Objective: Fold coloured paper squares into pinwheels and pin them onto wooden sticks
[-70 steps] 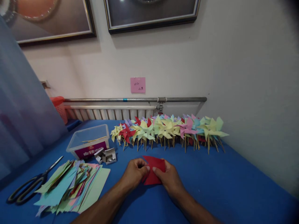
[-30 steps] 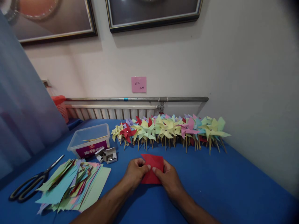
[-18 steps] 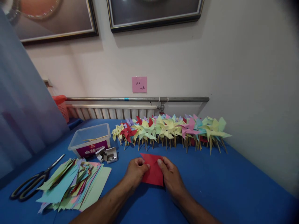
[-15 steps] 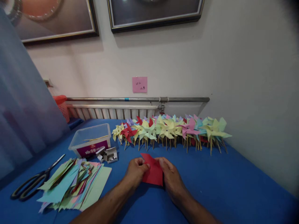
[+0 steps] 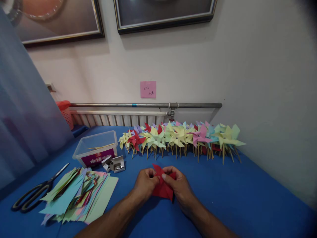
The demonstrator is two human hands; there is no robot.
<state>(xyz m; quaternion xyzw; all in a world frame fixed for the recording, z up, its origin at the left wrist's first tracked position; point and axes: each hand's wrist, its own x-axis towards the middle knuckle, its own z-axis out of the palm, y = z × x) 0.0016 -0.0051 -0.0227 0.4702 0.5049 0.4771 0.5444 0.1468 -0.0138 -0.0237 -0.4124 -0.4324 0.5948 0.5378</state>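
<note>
A red paper square [image 5: 162, 190] lies on the blue table [image 5: 235, 198] in front of me, with its corners bent up toward its middle. My left hand [image 5: 145, 183] pinches its left side and my right hand [image 5: 178, 186] pinches folded flaps over the centre. Both thumbs meet above the paper. Part of the sheet is hidden under my fingers.
A row of finished paper pinwheels [image 5: 180, 137] on wooden sticks stands along the back by the radiator [image 5: 119, 119]. At left are a stack of coloured paper squares [image 5: 79, 196], black scissors [image 5: 34, 193], a clear plastic box [image 5: 95, 150] with sticks, and a small open pin box [image 5: 114, 164].
The flat red square has been folded: my right hand drew its corners in toward the centre, and the paper now looks smaller and crumpled between both hands.
</note>
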